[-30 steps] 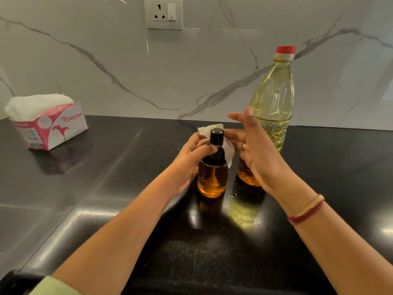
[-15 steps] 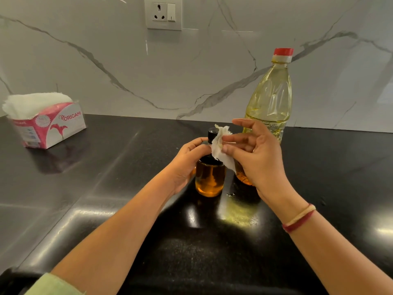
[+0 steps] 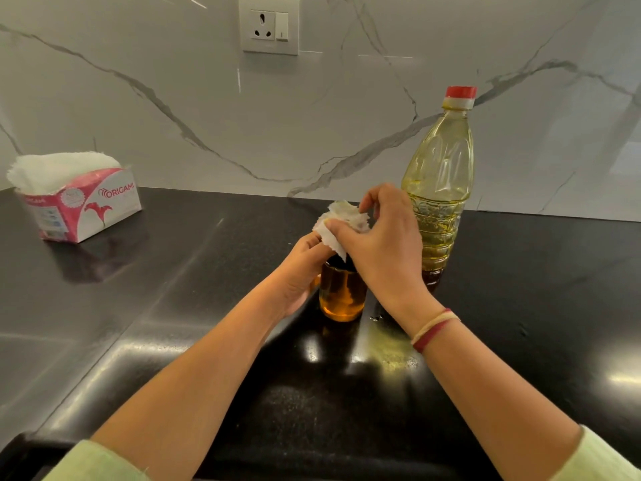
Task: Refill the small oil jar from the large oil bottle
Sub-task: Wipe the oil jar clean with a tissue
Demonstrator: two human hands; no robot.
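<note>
Left hand (image 3: 300,272) grips small jar (image 3: 341,293) on counter (image 3: 173,307), steadying it. Right hand (image 3: 385,248) pinches crumpled tissue (image 3: 341,220) over jar's top, likely wiping drips. Capped large bottle (image 3: 438,189) upright just beyond jar, right. Tissue box (image 3: 79,206) far left.

Pink tissue box (image 3: 79,203) far left on black counter (image 3: 173,272), wall socket (image 3: 270,27) above.

Small oil jar (image 3: 341,295): clear glass, stood upright on the black counter (image 3: 173,307), its visible body full of amber oil, its top hidden. Large oil bottle (image 3: 438,175): clear plastic, red-capped, stood upright near its right, about half full of pale yellow oil.
</note>
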